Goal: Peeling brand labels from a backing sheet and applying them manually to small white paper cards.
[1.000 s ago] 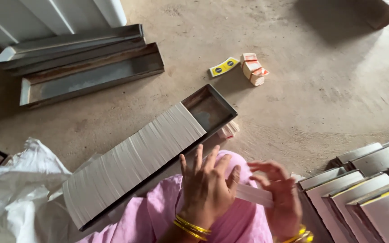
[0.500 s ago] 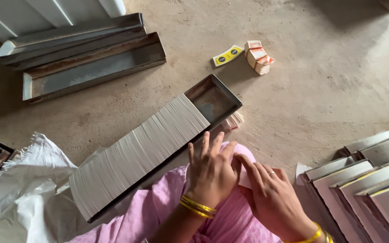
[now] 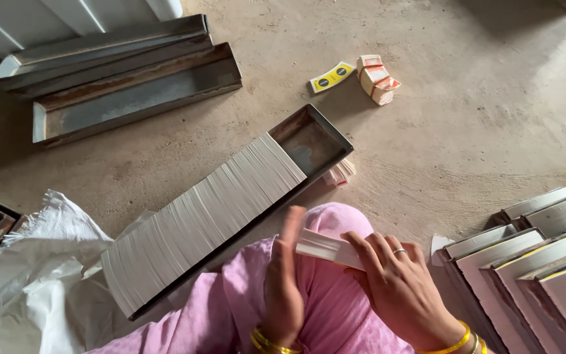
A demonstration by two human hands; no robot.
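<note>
Your two hands meet over your pink-clad knee (image 3: 335, 308), holding a small white stack of cards (image 3: 325, 248) between them. Your left hand (image 3: 283, 288) stands edge-on with its fingers straight and together, palm pressed flat against one end of the stack. Your right hand (image 3: 401, 292), a ring on one finger, curls its fingers over the other end and grips it from above.

Just left of the stack and a little beyond it lies a long rusty metal tray (image 3: 316, 141) on the concrete floor (image 3: 466, 131), packed nearly full with a row of white cards (image 3: 198, 223) standing on edge; only its far end is bare. To the right of the stack, more filled trays (image 3: 545, 269) lie side by side. Left of the long tray there is crumpled white sacking (image 3: 27, 282).

Beyond the long tray sit a small bundle of boxes (image 3: 376, 78) and a yellow label (image 3: 331, 77), and far left of these, two bare metal trays (image 3: 132, 92).
</note>
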